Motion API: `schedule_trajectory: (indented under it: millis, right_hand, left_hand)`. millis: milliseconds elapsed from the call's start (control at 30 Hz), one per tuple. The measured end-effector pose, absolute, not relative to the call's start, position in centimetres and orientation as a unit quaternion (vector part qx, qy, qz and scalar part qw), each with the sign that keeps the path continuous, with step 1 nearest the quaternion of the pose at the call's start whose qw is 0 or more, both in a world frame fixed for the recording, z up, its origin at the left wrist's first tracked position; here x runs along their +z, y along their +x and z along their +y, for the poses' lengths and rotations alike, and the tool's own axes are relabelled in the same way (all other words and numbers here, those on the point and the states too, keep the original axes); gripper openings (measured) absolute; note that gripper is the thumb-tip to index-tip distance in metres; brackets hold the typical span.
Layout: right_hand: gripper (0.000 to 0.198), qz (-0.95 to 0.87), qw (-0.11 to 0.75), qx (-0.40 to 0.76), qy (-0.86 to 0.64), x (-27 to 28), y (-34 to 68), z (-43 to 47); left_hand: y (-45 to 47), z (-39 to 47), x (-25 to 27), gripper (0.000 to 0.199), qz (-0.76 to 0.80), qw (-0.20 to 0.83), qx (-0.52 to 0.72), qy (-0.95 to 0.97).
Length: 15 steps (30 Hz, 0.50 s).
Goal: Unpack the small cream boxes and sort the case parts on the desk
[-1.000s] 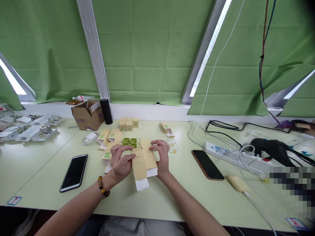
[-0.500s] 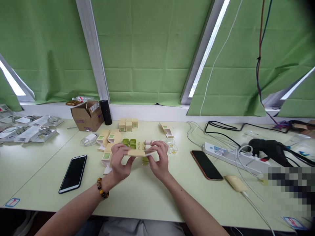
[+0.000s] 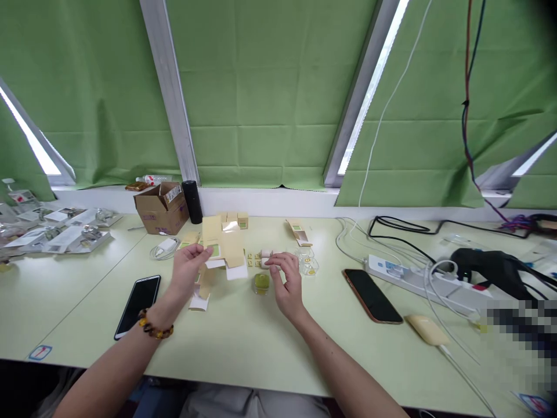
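Both forearms reach forward over the table (image 3: 270, 342), bare to the elbow. The left hand (image 3: 188, 268) is raised above the table, palm turned inward, thumb and fingers pinched together at their tips; a bead bracelet (image 3: 154, 328) circles its wrist. The right hand (image 3: 287, 281) hovers lower and closer to the table, fingers curled loosely, thumb meeting the forefinger.

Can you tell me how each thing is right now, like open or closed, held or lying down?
Left hand: fingers pinch the folding carton.
Folding carton: lifted off the table, flaps open.
Right hand: fingers curled, holding nothing that shows.
Small green jar: standing upright on the table.
Black phone: lying flat, screen dark.
Brown-edged phone: lying flat, screen dark.
Cardboard box: top flaps open.
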State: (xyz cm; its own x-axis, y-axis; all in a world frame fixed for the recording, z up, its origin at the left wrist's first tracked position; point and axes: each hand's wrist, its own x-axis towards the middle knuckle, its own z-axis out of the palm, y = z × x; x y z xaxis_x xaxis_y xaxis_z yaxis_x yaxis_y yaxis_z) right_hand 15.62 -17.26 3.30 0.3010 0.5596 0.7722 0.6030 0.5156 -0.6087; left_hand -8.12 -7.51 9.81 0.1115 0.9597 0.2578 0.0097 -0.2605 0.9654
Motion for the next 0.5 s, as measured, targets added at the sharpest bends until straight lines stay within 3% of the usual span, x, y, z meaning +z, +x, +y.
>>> schedule_trajectory:
  millis: [233,500]
  right_hand:
    - [0.023,-0.582,0.646,-0.018,-0.494,3.5,15.6,-17.2]
    - [0.025,-0.587,0.639,-0.016,-0.498,3.2,15.7,-16.9]
  left_hand:
    - [-17.7,-4.4,12.4,0.045,0.52,0.344,0.465,0.628]
    - [-25.2,-2.2,9.1,0.048,0.664,0.238,0.277,0.652]
